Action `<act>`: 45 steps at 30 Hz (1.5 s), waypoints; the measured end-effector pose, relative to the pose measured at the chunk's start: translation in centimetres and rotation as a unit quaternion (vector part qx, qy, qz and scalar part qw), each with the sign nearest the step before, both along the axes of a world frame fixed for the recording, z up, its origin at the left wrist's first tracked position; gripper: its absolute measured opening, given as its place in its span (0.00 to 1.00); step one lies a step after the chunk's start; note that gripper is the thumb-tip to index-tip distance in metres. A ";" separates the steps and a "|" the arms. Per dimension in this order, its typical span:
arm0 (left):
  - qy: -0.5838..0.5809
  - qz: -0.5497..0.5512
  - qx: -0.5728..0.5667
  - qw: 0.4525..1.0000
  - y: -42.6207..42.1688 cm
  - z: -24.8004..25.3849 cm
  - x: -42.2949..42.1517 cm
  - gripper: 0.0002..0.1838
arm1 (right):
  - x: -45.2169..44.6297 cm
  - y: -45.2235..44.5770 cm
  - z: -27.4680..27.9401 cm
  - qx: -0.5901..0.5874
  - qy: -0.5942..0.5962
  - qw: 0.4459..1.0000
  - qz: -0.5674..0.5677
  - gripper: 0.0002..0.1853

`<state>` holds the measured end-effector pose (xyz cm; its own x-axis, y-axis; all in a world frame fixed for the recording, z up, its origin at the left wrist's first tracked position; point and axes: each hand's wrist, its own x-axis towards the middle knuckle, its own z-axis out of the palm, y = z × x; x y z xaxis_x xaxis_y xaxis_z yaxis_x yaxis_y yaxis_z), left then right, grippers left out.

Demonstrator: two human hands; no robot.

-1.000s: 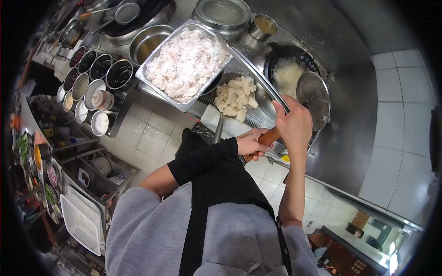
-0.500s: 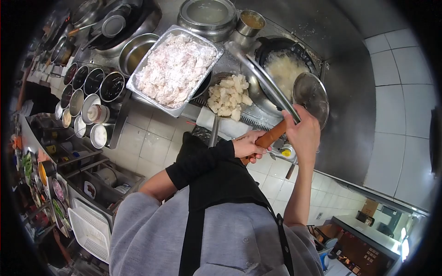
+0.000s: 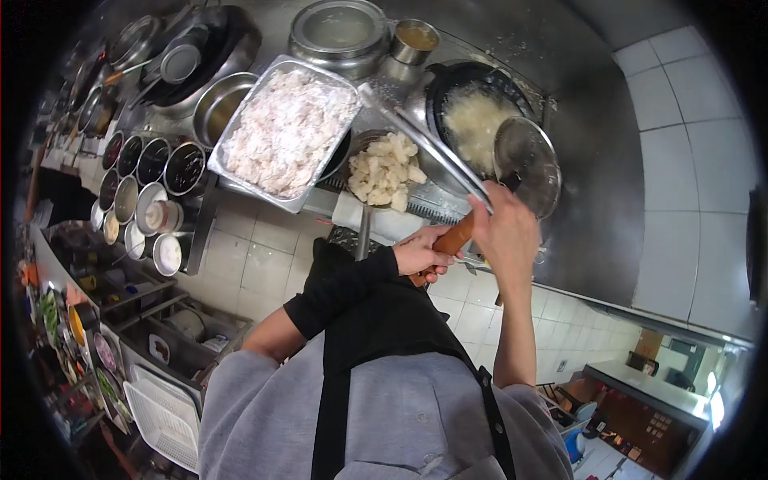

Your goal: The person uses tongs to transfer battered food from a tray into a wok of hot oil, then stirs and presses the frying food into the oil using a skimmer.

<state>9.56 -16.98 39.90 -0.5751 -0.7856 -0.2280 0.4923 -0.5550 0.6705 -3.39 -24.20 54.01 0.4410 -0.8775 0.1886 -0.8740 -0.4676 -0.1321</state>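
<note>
My left hand is wrapped around the thick wooden handle of what looks like a round strainer. Its bowl leans at the right rim of a wok, where pale pieces bubble in oil. Closed around long metal tongs, my right hand sits against the upper part of the wooden handle. The tongs' tips point up and left, between the metal tray of floured pieces and the wok. Below them, a second strainer with a metal handle holds fried pieces.
A large lidded pot and a small metal container stand at the back. Several sauce containers line the left. A white plastic basket lies lower left. A steel wall rises on the right.
The view has shifted slightly, moving the scene left and a little up. The tongs' tips have swung a little left, toward the tray. Both hands keep their grip.
</note>
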 end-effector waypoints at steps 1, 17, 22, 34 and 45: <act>-0.001 0.000 0.008 1.000 0.0 0.0 0.0 0.27 | -0.7 -0.5 0.4 -0.019 -0.016 1.000 -0.015 0.13; 0.020 0.008 0.023 1.000 1.9 -0.4 -0.5 0.28 | -2.7 -15.3 -0.6 -0.090 0.125 0.977 -0.146 0.13; 0.000 0.064 0.005 0.998 1.8 -0.5 0.1 0.18 | 3.0 -3.1 2.5 -0.001 0.088 0.996 -0.032 0.16; -0.002 0.073 -0.003 0.997 1.9 -1.0 0.9 0.19 | 5.5 1.5 1.4 -0.071 0.228 0.948 0.211 0.18; 0.046 0.067 0.029 0.996 1.5 -0.2 1.4 0.29 | -0.5 0.5 4.3 -0.044 0.039 0.997 0.049 0.13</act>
<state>10.96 -15.46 39.73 -0.4871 -0.8437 -0.2256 0.6228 -0.5166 0.5876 -3.86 -23.75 58.34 0.5400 -0.8109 0.2252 -0.8296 -0.5580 -0.0196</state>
